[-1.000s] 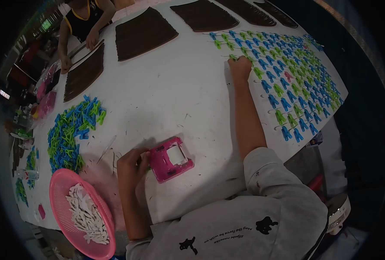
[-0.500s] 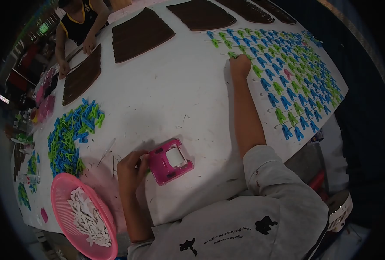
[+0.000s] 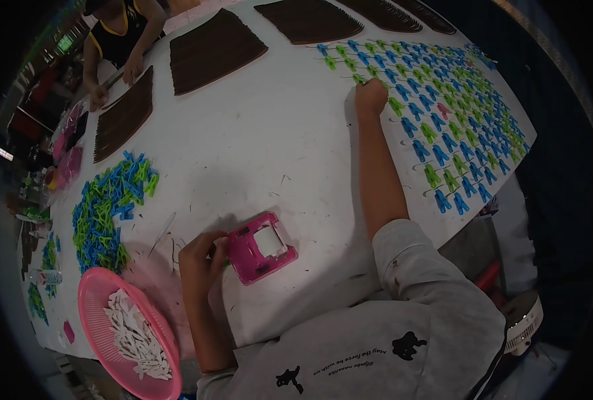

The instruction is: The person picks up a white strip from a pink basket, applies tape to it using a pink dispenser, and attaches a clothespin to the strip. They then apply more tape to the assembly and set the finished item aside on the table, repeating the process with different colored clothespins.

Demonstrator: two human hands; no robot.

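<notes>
My right hand (image 3: 371,99) is closed at the near-left edge of rows of blue and green clothespins (image 3: 441,155), each with a thin wire hook. Its fingers pinch a green clothespin (image 3: 358,79) against the white table. Beside the pink tape dispenser (image 3: 262,248), which has a white roll in it, my left hand (image 3: 202,259) is curled with thumb and fingers together at the dispenser's left edge. A speck of green shows under these fingertips; what they hold is mostly hidden.
A heap of blue and green clothespins (image 3: 103,217) lies left. Near it, a pink basket (image 3: 91,300) holds white strips (image 3: 136,333). Brown slatted sheets (image 3: 218,52) lie along the far side, where another person (image 3: 124,37) handles one. A white thin stick (image 3: 163,233) lies near my left hand.
My right hand has shifted slightly away from me with the green clothespin at its fingers. My left hand stays by the dispenser. The other person's hands have moved a little.
</notes>
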